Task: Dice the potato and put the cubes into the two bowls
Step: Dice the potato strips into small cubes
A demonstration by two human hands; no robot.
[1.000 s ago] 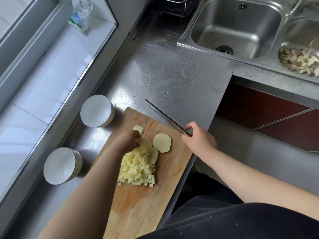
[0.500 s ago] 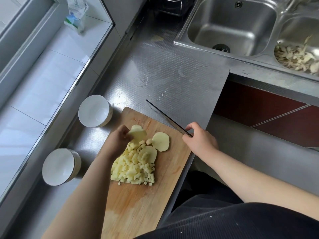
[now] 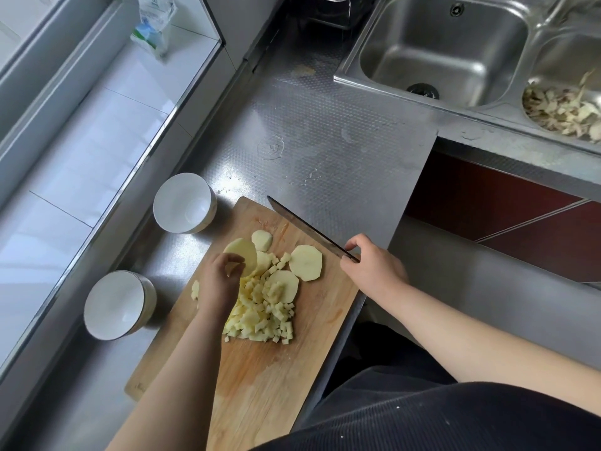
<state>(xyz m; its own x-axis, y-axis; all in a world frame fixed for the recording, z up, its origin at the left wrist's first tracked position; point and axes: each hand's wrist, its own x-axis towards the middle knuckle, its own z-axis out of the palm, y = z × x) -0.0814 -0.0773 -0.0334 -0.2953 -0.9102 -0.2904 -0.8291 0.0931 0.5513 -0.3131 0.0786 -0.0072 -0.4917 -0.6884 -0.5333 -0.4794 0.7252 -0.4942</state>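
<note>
On the steel counter point(image 3: 325, 151) beneath both hands lies a wooden cutting board point(image 3: 260, 379), set at a slant, its right edge at the counter's lip. Beyond the right hand's fingers sits the double sink point(image 3: 448, 50), with pale peelings point(image 3: 566, 109) in its right basin. Two white bowls stand on the counter to the left of the left hand: the far bowl point(image 3: 184, 203) just beside the board's top corner, the near bowl point(image 3: 118, 305) just beside the board's left edge. A heap of diced potato cubes point(image 3: 263, 317) lies mid-board, right of the left wrist. The right hand point(image 3: 370, 265) grips the handle of a kitchen knife point(image 3: 305, 227), fingers curled round it, the blade pointing up-left over the board's top edge. The left hand point(image 3: 224, 281) pinches a raised potato slice point(image 3: 242, 255) between thumb and fingers. Three more slices lie flat close to those fingers: one round slice point(image 3: 305, 263) between the two hands, one slice partly under cubes point(image 3: 281, 285), and a small end piece point(image 3: 261, 240) just beyond the held slice.
</note>
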